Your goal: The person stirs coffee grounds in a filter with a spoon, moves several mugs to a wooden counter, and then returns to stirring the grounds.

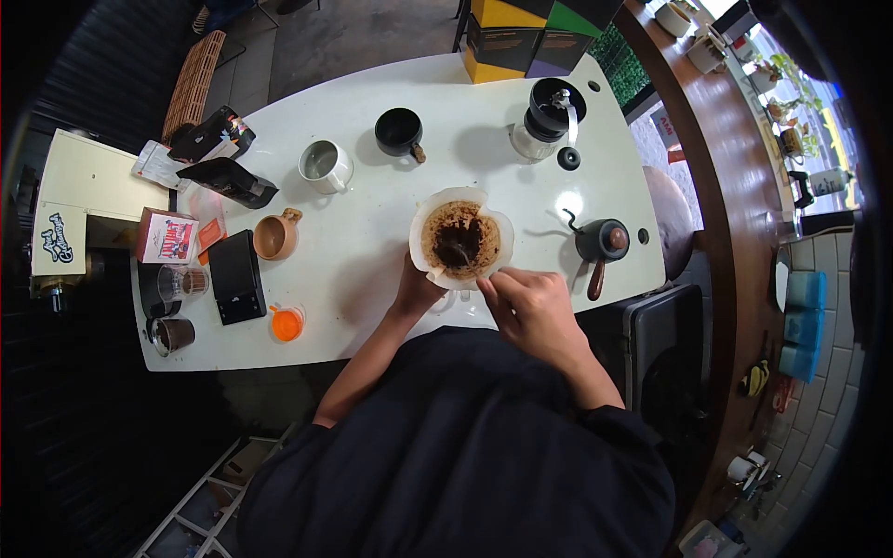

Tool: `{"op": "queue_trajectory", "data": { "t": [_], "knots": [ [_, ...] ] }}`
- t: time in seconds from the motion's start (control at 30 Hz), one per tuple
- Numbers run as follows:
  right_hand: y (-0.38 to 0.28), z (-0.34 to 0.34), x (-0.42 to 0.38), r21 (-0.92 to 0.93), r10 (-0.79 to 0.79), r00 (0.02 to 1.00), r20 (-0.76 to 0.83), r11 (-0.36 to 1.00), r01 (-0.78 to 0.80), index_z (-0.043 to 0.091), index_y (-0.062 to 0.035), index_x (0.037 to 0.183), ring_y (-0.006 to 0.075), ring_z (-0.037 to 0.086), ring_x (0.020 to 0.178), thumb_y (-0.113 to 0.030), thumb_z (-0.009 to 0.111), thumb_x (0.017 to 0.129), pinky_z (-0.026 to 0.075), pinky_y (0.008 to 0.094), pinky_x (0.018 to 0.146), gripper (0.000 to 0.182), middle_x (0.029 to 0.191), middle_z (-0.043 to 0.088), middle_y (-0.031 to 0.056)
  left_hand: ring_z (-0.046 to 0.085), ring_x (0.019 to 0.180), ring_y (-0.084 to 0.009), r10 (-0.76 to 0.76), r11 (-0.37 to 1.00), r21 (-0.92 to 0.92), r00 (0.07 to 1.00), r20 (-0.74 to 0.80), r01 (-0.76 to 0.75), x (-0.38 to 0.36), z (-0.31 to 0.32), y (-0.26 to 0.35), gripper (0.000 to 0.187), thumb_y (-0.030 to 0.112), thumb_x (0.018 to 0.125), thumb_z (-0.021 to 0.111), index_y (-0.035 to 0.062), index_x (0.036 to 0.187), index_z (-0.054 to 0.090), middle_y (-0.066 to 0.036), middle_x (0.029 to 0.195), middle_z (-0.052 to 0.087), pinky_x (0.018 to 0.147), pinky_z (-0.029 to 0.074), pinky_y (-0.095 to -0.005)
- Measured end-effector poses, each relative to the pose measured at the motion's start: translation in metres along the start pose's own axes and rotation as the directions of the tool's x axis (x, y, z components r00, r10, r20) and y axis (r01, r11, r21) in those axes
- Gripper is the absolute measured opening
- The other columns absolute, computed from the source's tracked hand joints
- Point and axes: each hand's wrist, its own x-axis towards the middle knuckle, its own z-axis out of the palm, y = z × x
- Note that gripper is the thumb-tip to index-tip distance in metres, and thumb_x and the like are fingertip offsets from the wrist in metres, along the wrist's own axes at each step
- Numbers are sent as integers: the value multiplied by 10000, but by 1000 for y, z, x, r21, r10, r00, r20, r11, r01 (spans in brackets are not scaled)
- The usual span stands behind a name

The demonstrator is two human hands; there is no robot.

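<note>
A white paper coffee filter (507, 232) with wet, dark coffee grounds (458, 244) inside is in front of my body, near the table's front edge. My left hand (420, 286) is closed around its lower left side, the fingers partly hidden beneath the paper. With bent fingers, my right hand (532, 302) pinches the filter's rim at the lower right. Whatever supports the filter underneath is mostly hidden; a bit of something clear shows below it. To the right stands a dark gooseneck kettle (603, 240) with a wooden handle.
On the white table (372, 223) are a hand grinder (549, 121), a black cup (398, 132), a white mug (326, 166), a tan cup (275, 237), a black scale (237, 277) and an orange cup (286, 324). Bags, a box (169, 236) and glasses crowd the left end.
</note>
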Motion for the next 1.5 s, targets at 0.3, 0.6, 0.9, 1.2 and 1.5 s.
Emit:
{"op": "queue_trajectory", "data": {
  "t": [0.3,0.6,0.9,1.2,1.5],
  "knots": [
    [4,5,5,-172,32,987,-156,983,-59,565,-57,713,293,618,545,-138,678,961,459,408,490,284,626,569,88,709,1070,-252,-25,999,-30,1000,12,25,1,1,1,509,94,767,875,9,1216,650,-119,1156,728,946,559,-381],
    [-2,-5,2,-10,43,997,-70,999,-44,591,-46,722,322,597,525,-117,678,955,452,414,490,258,638,583,104,706,1083,-257,-3,1000,5,1000,16,2,0,0,-2,531,100,764,877,11,1233,643,-120,1172,723,955,558,-383],
    [5,-4,6,-55,88,987,-132,994,-96,630,-44,738,322,610,541,-142,656,977,454,416,495,260,650,605,107,702,1095,-256,-45,999,-26,999,24,46,0,0,-1,560,98,756,883,13,1251,635,-121,1193,719,968,555,-382],
    [-9,-10,0,52,62,998,-33,997,-60,594,-9,734,353,570,542,-73,661,952,435,432,516,237,658,575,133,702,1083,-241,-12,1000,-5,1000,19,12,-2,-2,-4,563,105,749,894,12,1242,638,-122,1174,721,953,557,-378],
    [0,-6,7,-72,32,988,-148,996,-43,583,-13,718,333,562,519,-58,665,948,423,413,498,248,626,554,120,706,1078,-243,-37,997,-62,999,-21,35,1,1,7,556,102,752,893,15,1240,643,-113,1171,725,962,554,-377]
  ]
}}
